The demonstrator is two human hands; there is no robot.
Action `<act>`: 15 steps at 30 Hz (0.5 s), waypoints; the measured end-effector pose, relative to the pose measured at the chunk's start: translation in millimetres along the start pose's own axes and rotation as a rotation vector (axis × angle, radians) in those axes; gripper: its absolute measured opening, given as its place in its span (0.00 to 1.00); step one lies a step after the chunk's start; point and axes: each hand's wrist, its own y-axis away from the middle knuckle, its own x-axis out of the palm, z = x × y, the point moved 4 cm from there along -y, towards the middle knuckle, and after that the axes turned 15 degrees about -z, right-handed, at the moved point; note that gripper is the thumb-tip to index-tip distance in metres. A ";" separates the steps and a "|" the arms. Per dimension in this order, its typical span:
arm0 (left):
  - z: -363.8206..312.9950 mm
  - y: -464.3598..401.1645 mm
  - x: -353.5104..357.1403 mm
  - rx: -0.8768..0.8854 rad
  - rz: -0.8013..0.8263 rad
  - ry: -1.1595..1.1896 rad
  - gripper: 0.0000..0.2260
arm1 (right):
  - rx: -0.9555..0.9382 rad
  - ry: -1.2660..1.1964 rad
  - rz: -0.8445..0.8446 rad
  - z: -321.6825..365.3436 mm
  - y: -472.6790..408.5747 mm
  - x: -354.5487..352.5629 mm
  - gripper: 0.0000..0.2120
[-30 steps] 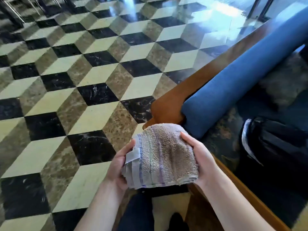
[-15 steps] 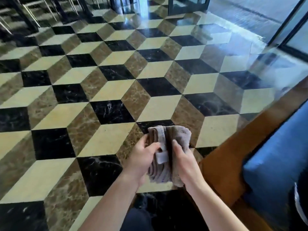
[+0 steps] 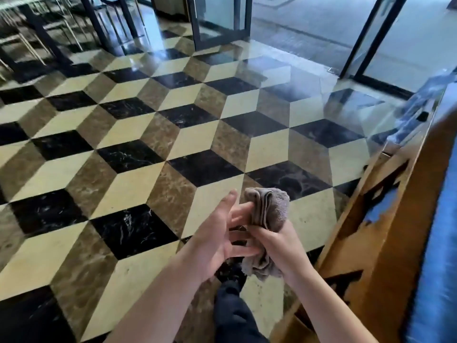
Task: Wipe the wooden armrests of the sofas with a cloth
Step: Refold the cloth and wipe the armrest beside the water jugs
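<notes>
Your right hand [image 3: 277,246] grips the bunched grey towel [image 3: 270,210]; your left hand's [image 3: 220,233] fingers are spread, tips touching it; the blurred wooden sofa armrest [image 3: 385,231] is cut off at right

I see the cloth [image 3: 270,210] as a matt, looped terry in a grey-brown tone, soft and nubbly, bunched in folds in my right hand [image 3: 279,241]. The floor [image 3: 138,154] looks like polished stone, marble-veined tiles in black, cream and mottled brown, glossy enough to mirror the light near its far edge. The sofa armrest [image 3: 385,233] along the right edge reads as varnished wood, warm orange-brown with a smooth sheen. The sofa cushion [image 3: 435,268] beside it looks like a blue woven fabric, matt, though blurred. The door frames [image 3: 356,43] at the far side appear dark metal holding clear glass.
</notes>
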 end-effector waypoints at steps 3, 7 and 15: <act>-41.0 -65.2 9.5 0.080 -0.025 -0.134 0.21 | 0.253 -0.321 -0.049 8.5 -66.5 -7.2 0.11; -90.5 -161.5 48.5 0.097 -0.108 -0.249 0.25 | 0.545 -0.627 0.013 30.7 -158.3 -4.4 0.13; -180.4 -320.2 198.9 -0.020 0.191 -0.158 0.07 | 0.466 -0.569 0.032 88.4 -311.7 -32.4 0.16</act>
